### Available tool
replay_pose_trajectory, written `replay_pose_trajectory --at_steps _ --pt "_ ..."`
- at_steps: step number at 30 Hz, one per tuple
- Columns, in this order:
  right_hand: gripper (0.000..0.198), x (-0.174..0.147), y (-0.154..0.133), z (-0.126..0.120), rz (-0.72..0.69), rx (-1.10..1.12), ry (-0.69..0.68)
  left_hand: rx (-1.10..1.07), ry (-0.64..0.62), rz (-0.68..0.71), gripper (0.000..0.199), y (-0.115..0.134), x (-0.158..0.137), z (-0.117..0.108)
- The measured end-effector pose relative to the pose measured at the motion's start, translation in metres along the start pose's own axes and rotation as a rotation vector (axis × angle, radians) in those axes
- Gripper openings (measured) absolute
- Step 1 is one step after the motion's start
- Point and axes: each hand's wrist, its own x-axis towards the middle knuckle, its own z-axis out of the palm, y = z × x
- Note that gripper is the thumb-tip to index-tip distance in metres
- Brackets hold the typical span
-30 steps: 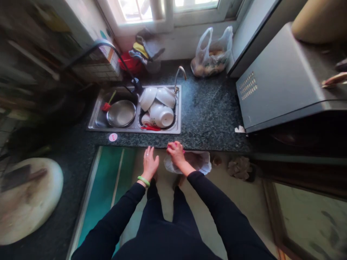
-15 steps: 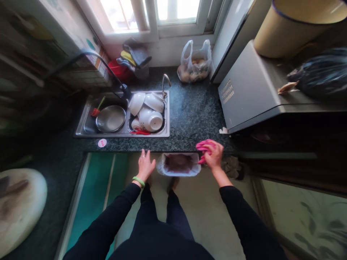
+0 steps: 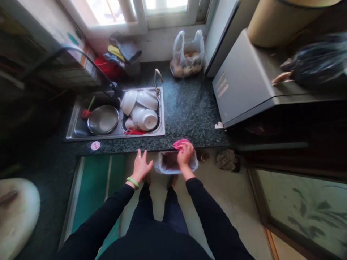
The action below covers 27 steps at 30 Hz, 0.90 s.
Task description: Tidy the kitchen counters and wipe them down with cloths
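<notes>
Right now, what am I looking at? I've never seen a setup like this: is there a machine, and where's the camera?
There is no robot here, just a person's two bare hands. The camera is worn on the head, looking forward and down, so you see the arms from above. The right hand has a pink cloth in its grip, at the front edge of the dark counter. The left hand has its fingers spread near that edge, with nothing visibly held. Set into the counter is a metal sink with white bowls in one basin and a round metal pan in the other. Farther back sits a plastic bag.
</notes>
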Motion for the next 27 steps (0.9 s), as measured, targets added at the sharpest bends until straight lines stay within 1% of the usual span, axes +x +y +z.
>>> replay_pose_trajectory --at_steps 2,3,4,5,6,8,9,10,11,12,13,15,18,20,22,24,25,26,27 --pt "0.036 -0.004 -0.001 -0.015 -0.078 0.086 -0.161 0.024 -0.001 0.006 0.071 0.0 0.001 -0.003" --pt "0.035 -0.001 0.005 -0.026 -0.111 0.113 -0.205 0.034 -0.002 0.006 0.07 0.0 0.002 -0.004" --pt "0.034 0.008 0.014 -0.04 -0.127 0.12 -0.204 0.042 -0.004 0.006 0.069 0.0 0.003 -0.004" --pt "0.033 0.022 0.028 -0.056 -0.121 0.105 -0.155 0.046 -0.008 0.005 0.069 0.0 0.003 -0.004" --pt "0.032 0.039 0.045 -0.073 -0.091 0.07 -0.062 0.045 -0.013 0.003 0.069 0.0 0.004 -0.004" --pt "0.031 0.08 0.084 -0.102 0.016 -0.052 0.203 0.036 -0.029 -0.006 0.072 0.001 0.003 -0.004" --pt "0.031 0.098 0.103 -0.11 0.08 -0.121 0.312 0.03 -0.036 -0.011 0.073 0.001 0.003 -0.004" --pt "0.031 0.112 0.119 -0.113 0.127 -0.174 0.354 0.024 -0.043 -0.015 0.074 0.001 0.002 -0.003" --pt "0.031 0.12 0.13 -0.11 0.155 -0.212 0.379 0.017 -0.049 -0.016 0.074 0.001 0.001 -0.003" --pt "0.031 0.122 0.134 -0.101 0.161 -0.233 0.371 0.011 -0.056 -0.016 0.074 0.001 0.0 -0.003" --pt "0.031 0.118 0.132 -0.089 0.146 -0.235 0.343 0.005 -0.062 -0.017 0.074 0.001 -0.001 -0.002" --pt "0.03 0.094 0.109 -0.059 0.088 -0.202 0.263 -0.003 -0.069 -0.015 0.074 0.0 -0.001 -0.002" --pt "0.033 0.045 0.051 -0.022 0.042 -0.12 0.136 -0.003 -0.066 -0.015 0.073 -0.002 -0.002 -0.003" --pt "0.035 0.023 0.018 -0.009 0.018 -0.066 0.035 0.004 -0.059 -0.009 0.071 -0.005 -0.001 -0.005" --pt "0.038 0.018 0.0 -0.01 -0.066 -0.003 -0.101 0.033 -0.04 0.01 0.067 -0.007 0.002 -0.008" --pt "0.039 0.034 0.001 -0.026 -0.177 0.036 -0.202 0.081 -0.009 0.044 0.062 -0.009 0.005 -0.011" --pt "0.04 0.047 0.01 -0.04 -0.21 0.029 -0.202 0.106 0.005 0.059 0.059 -0.01 0.006 -0.012" --pt "0.04 0.064 0.022 -0.055 -0.215 -0.004 -0.159 0.125 0.015 0.071 0.058 -0.01 0.007 -0.013" --pt "0.039 0.082 0.039 -0.07 -0.191 -0.055 -0.084 0.137 0.019 0.08 0.057 -0.011 0.007 -0.013"
